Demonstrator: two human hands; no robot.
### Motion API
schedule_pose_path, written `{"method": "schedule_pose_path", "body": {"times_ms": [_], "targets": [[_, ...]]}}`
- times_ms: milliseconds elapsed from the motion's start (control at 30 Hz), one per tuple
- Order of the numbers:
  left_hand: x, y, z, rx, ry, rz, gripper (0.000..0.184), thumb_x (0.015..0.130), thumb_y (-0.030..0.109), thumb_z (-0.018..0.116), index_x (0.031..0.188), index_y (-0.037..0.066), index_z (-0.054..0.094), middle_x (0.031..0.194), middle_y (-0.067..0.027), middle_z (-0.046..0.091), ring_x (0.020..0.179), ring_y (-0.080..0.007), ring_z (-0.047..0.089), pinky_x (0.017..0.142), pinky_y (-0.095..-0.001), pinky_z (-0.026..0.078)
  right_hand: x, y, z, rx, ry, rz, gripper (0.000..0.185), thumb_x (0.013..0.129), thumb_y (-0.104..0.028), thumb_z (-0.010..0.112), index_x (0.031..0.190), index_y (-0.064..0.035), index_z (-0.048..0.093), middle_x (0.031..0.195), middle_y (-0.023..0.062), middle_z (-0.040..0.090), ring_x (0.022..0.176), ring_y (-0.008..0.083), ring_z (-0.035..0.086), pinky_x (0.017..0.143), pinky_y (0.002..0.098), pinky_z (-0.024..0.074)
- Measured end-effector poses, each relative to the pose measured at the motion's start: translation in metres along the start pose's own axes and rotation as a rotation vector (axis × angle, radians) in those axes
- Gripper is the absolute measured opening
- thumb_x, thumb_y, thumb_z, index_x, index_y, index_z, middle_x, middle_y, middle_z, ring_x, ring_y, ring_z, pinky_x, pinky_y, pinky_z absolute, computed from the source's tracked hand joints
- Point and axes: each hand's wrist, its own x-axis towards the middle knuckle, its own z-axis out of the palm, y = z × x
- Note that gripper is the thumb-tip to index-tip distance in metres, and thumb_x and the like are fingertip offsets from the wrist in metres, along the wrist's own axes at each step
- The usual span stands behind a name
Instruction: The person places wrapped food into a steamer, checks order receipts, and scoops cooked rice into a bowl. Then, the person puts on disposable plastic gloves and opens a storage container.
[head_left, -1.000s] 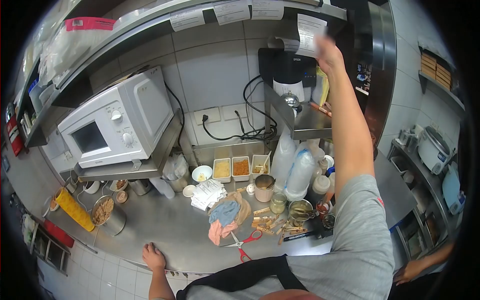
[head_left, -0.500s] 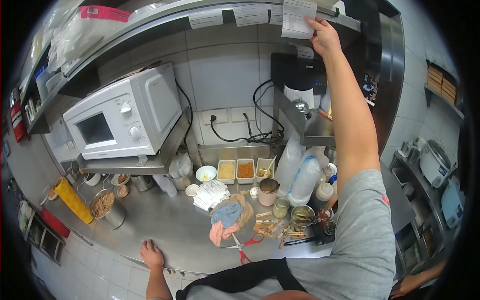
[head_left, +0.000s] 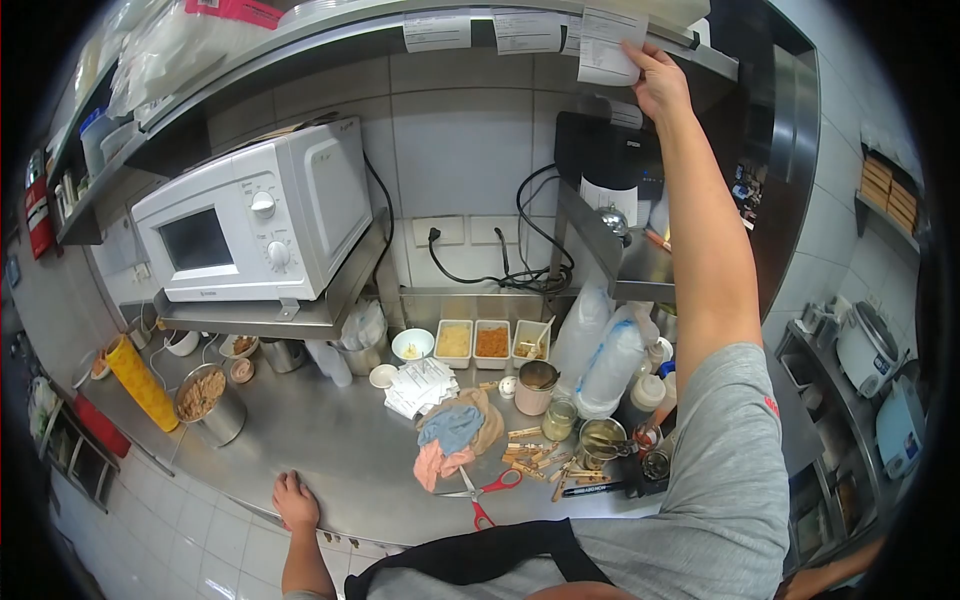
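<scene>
My right hand [head_left: 662,85] is raised at the overhead shelf's front edge. Between thumb and fingers it pinches the side of a printed order slip [head_left: 608,48]. More order slips [head_left: 436,32] hang along the rail to its left. My left hand [head_left: 296,502] lies on the front edge of the steel counter [head_left: 340,450], fingers resting on the metal and nothing in them. Toward the middle of the counter are red-handled scissors [head_left: 482,492], crumpled cloths [head_left: 452,430] and a pile of paper slips [head_left: 420,386].
A black printer [head_left: 605,150] sits below my raised hand. The microwave [head_left: 255,215] stands on a wall shelf at left. Food tubs [head_left: 491,342], wooden clothespins [head_left: 535,458], bottles [head_left: 648,392] and a pot of food [head_left: 212,405] occupy the counter. Another person's arm [head_left: 835,570] shows at lower right.
The view has shifted slightly, so most things sit a little to one side. My right hand still grips the slip at the rail; my left hand stays on the counter edge.
</scene>
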Motion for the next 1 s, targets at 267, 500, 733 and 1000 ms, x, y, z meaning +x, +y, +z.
{"method": "schedule_pose_path", "body": {"times_ms": [267, 500, 733, 1000], "targets": [[0.001, 0.001, 0.000, 0.005, -0.008, -0.014, 0.039, 0.080, 0.014, 0.056, 0.119, 0.009, 0.055, 0.124, -0.0123, 0.048, 0.118, -0.0290, 0.042, 0.100, -0.0411, 0.031, 0.002, -0.005, -0.011, 0.138, -0.054, 0.196, 0.031, 0.083, -0.011, 0.066, 0.110, -0.0019, 0.054, 0.108, 0.0090, 0.060, 0.100, 0.0203, 0.058, 0.089, 0.0349, 0.0462], [0.001, 0.001, 0.000, 0.004, 0.003, 0.001, 0.039, 0.079, 0.014, 0.056, 0.118, 0.009, 0.055, 0.124, -0.0120, 0.048, 0.118, -0.0288, 0.042, 0.100, -0.0411, 0.031, -0.002, -0.005, -0.012, 0.107, -0.090, 0.211, 0.032, 0.086, -0.016, 0.063, 0.112, -0.0028, 0.053, 0.111, 0.0076, 0.060, 0.103, 0.0199, 0.057, 0.091, 0.0352, 0.0438], [0.000, 0.001, 0.000, -0.006, -0.003, -0.011, 0.039, 0.079, 0.013, 0.056, 0.118, 0.009, 0.054, 0.124, -0.0120, 0.048, 0.118, -0.0294, 0.042, 0.100, -0.0412, 0.031, 0.013, 0.000, -0.006, -0.214, -0.027, 0.102, 0.036, 0.076, -0.011, 0.072, 0.107, -0.0024, 0.057, 0.096, 0.0057, 0.062, 0.088, 0.0154, 0.059, 0.082, 0.0309, 0.0457], [0.010, 0.046, -0.019, -0.458, 0.133, 0.209, 0.046, 0.072, 0.004, 0.061, 0.116, 0.007, 0.052, 0.123, -0.0163, 0.046, 0.118, -0.0330, 0.042, 0.099, -0.0414, 0.033, -0.142, -0.008, 0.013, -0.208, 0.029, -0.279, 0.037, 0.079, -0.002, 0.065, 0.112, -0.0023, 0.049, 0.088, 0.0084, 0.060, 0.081, 0.0152, 0.058, 0.075, 0.0290, 0.0473]]}}
